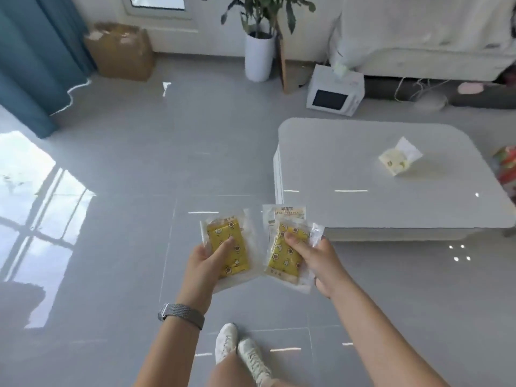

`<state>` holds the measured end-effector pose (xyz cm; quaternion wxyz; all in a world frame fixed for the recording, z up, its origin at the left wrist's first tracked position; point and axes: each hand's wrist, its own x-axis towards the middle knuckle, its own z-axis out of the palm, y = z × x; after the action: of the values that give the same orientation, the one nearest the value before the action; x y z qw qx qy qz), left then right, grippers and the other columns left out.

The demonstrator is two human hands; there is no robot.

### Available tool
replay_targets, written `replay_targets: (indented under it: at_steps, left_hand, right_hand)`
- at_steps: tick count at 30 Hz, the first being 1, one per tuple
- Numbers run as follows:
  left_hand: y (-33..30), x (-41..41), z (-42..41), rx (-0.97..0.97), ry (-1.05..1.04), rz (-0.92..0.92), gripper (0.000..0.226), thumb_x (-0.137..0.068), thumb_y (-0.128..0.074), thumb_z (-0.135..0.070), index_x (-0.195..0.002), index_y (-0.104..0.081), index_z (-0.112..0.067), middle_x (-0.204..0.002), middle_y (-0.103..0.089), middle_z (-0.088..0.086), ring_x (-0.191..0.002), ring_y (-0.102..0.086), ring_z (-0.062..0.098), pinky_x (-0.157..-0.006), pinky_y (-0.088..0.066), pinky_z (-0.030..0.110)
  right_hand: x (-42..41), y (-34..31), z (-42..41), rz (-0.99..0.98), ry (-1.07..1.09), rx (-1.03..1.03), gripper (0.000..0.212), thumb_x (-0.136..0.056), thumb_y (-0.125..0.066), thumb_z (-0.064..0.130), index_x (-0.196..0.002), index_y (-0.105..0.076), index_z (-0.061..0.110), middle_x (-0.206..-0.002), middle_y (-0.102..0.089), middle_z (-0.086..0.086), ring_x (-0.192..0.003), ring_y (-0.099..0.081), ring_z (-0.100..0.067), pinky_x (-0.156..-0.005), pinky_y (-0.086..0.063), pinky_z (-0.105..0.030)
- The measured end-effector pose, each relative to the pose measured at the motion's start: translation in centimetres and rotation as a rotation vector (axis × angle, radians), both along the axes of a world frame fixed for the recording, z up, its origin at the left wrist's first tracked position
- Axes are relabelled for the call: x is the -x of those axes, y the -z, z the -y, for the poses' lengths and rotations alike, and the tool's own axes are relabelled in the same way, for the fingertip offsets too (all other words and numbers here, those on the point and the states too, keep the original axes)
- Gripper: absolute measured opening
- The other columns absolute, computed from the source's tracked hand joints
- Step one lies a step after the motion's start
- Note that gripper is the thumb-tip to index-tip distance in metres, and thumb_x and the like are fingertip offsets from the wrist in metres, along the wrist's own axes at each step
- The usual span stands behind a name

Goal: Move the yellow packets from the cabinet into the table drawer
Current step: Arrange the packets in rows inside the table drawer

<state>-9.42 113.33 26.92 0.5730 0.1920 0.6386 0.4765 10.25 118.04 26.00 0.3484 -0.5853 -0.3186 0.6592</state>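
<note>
While gripped by curled fingers, clear-wrapped yellow packets (227,251) with star prints, one in left hand (205,262), several in right hand (315,259).

I am standing in a home, in the living room. Under my feet is a glossy grey tiled floor (134,169). A low white coffee table (363,208) is before me. Farther off I see a potted plant (259,51), a blue curtain (36,57), a covered sofa (424,32) and a small microwave (335,90) on the floor.
</note>
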Motion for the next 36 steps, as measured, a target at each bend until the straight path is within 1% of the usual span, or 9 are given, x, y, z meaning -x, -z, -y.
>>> replay_targets:
  at_steps: [3, 6, 10, 15, 19, 22, 26, 33, 36]
  left_hand:
    - [0.0, -3.1, -3.6, 0.02, 0.18, -0.011, 0.008, -0.094, -0.064, -0.015, -0.095, -0.071, -0.012, -0.078, -0.077, 0.001, -0.07, -0.074, 0.015, -0.056, -0.057, 0.021]
    - [-0.3, -6.5, -6.8, 0.026, 0.338, -0.019, 0.008, -0.094, -0.063, -0.016, -0.093, -0.07, -0.013, -0.077, -0.077, 0.0, -0.068, -0.074, 0.014, -0.055, -0.056, 0.021]
    - [-0.2, -12.2, -10.9, 0.044, 0.52, -0.037, 0.012, -0.094, -0.064, -0.021, -0.1, -0.071, -0.013, -0.088, -0.078, 0.003, -0.079, -0.075, 0.02, -0.067, -0.057, 0.029]
    - [0.5, -20.9, -13.6, 0.055, 0.635, -0.039, 0.015, -0.094, -0.064, -0.021, -0.1, -0.072, -0.01, -0.091, -0.078, 0.007, -0.08, -0.074, 0.022, -0.067, -0.056, 0.028]
    - [1.7, -29.5, -15.3, 0.06, 0.639, -0.022, 0.011, -0.094, -0.064, -0.019, -0.097, -0.072, -0.012, -0.084, -0.077, 0.003, -0.075, -0.074, 0.018, -0.064, -0.056, 0.027]
    - [2.5, -36.4, -16.4, 0.072, 0.607, 0.01, 0.013, -0.094, -0.065, -0.018, -0.1, -0.072, -0.009, -0.085, -0.077, 0.005, -0.077, -0.074, 0.021, -0.072, -0.056, 0.033]
    - [2.9, -43.7, -17.9, 0.086, 0.59, 0.044, 0.012, -0.094, -0.064, -0.017, -0.099, -0.071, -0.009, -0.082, -0.077, 0.002, -0.072, -0.074, 0.017, -0.064, -0.056, 0.029]
    - [4.2, -50.5, -22.9, 0.1, 0.555, 0.042, 0.013, -0.094, -0.064, -0.016, -0.1, -0.072, -0.007, -0.088, -0.077, 0.008, -0.078, -0.074, 0.023, -0.074, -0.058, 0.036]
    - [6.0, -51.9, -25.8, 0.115, 0.508, 0.01, 0.015, -0.094, -0.064, -0.018, -0.101, -0.072, -0.008, -0.09, -0.077, 0.008, -0.079, -0.074, 0.023, -0.076, -0.057, 0.036]
  right_hand:
    - [-4.5, -0.3, 0.0, 0.001, 0.202, 0.012, 0.015, -0.086, -0.071, 0.012, -0.101, -0.071, 0.011, -0.089, -0.077, -0.003, -0.08, -0.073, -0.014, -0.067, -0.059, -0.028]
    - [-8.3, -0.7, 0.1, -0.005, 0.366, 0.024, 0.017, -0.087, -0.07, 0.01, -0.103, -0.07, 0.009, -0.09, -0.077, -0.005, -0.08, -0.074, -0.016, -0.063, -0.058, -0.027]
    - [-13.5, -0.3, 0.2, -0.01, 0.553, 0.024, 0.012, -0.088, -0.07, 0.01, -0.1, -0.07, 0.011, -0.084, -0.077, -0.003, -0.072, -0.074, -0.013, -0.055, -0.056, -0.023]
    - [-20.9, 0.0, -0.1, -0.012, 0.652, 0.008, 0.015, -0.087, -0.07, 0.011, -0.102, -0.07, 0.011, -0.092, -0.077, -0.007, -0.078, -0.074, -0.016, -0.059, -0.057, -0.024]
    - [-29.4, 0.6, -1.2, -0.003, 0.691, 0.013, 0.018, -0.087, -0.071, 0.011, -0.104, -0.07, 0.008, -0.092, -0.076, -0.01, -0.08, -0.074, -0.02, -0.066, -0.061, -0.031]
    - [-36.3, 0.8, -2.1, 0.007, 0.679, 0.027, 0.016, -0.086, -0.071, 0.012, -0.102, -0.07, 0.009, -0.089, -0.077, -0.008, -0.078, -0.074, -0.019, -0.065, -0.06, -0.031]
    - [-43.7, 0.6, -3.7, 0.035, 0.658, 0.038, 0.018, -0.085, -0.073, 0.013, -0.103, -0.071, 0.012, -0.094, -0.077, -0.008, -0.083, -0.074, -0.021, -0.076, -0.06, -0.037]
    - [-52.0, 2.5, -9.6, 0.021, 0.64, 0.054, 0.015, -0.086, -0.072, 0.013, -0.101, -0.071, 0.012, -0.09, -0.077, -0.007, -0.079, -0.074, -0.02, -0.07, -0.059, -0.034]
    - [-55.0, 4.4, -12.9, 0.035, 0.643, 0.077, 0.019, -0.086, -0.072, 0.016, -0.104, -0.07, 0.011, -0.091, -0.077, -0.007, -0.082, -0.074, -0.021, -0.074, -0.06, -0.037]
